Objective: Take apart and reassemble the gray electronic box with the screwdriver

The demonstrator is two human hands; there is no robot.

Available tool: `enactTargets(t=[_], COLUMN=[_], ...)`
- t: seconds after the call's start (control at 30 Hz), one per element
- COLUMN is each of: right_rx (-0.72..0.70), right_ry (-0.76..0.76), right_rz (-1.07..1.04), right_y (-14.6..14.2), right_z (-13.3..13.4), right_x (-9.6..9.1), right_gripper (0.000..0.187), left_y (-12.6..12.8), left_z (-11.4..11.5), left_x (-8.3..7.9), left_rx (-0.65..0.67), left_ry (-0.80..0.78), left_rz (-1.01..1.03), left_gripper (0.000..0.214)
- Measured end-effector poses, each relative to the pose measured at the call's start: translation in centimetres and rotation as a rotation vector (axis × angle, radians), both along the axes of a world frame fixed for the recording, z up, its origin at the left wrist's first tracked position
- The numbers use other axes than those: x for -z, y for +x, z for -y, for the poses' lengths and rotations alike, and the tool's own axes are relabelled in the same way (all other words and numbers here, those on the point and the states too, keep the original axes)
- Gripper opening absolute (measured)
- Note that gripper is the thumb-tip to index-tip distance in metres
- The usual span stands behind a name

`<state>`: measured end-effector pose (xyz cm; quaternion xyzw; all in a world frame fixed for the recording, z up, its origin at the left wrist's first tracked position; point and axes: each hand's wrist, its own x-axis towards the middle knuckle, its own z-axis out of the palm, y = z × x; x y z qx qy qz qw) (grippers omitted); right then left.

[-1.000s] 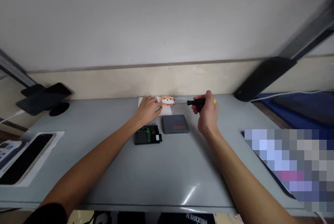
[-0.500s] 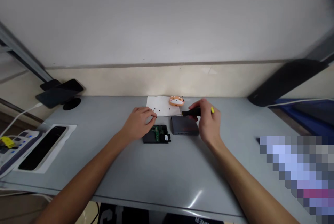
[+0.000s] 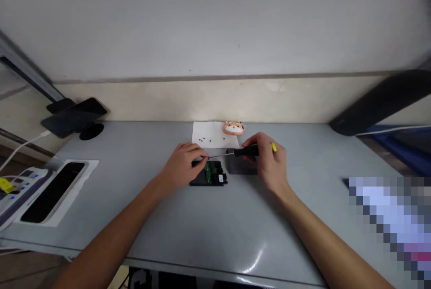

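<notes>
My right hand [image 3: 269,163] grips a screwdriver [image 3: 247,150] with a black handle and yellow end cap, its thin shaft pointing left. The tip meets the pinched fingers of my left hand [image 3: 183,165], which rests on the left edge of an opened black device with a green circuit board [image 3: 210,174]. What the pinch holds is too small to see. A grey box-shaped cover [image 3: 240,167] lies right of the board, partly behind my right hand. Behind them a white paper [image 3: 212,134] carries several small black screws [image 3: 204,139].
An orange animal-face toy [image 3: 233,127] sits at the paper's far corner by the wall. A phone on a stand [image 3: 72,116] is far left. A power strip [image 3: 15,188] and a black phone on white paper [image 3: 50,190] lie at the left edge. A dark slanted bar [image 3: 380,100] crosses the right.
My left hand drew back from the white paper to the circuit board. The right hand brought the screwdriver down and toward me until its tip met the left fingers.
</notes>
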<state>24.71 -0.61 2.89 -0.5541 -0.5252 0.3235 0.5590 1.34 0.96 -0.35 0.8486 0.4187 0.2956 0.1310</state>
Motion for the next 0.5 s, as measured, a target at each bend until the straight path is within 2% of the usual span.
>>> enactTargets(t=[0.2, 0.5], right_rx=[0.013, 0.010], right_ry=[-0.004, -0.038], right_rz=[-0.036, -0.093], right_y=[0.05, 0.15], right_z=[-0.11, -0.14], right_x=[0.03, -0.18], right_gripper=[0.046, 0.048], left_y=[0.00, 0.17], left_z=[0.45, 0.10], left_x=[-0.48, -0.05], left_rx=[0.011, -0.017], left_ry=[-0.025, -0.057], left_rz=[0.037, 0.075], left_gripper=[0.010, 0.004])
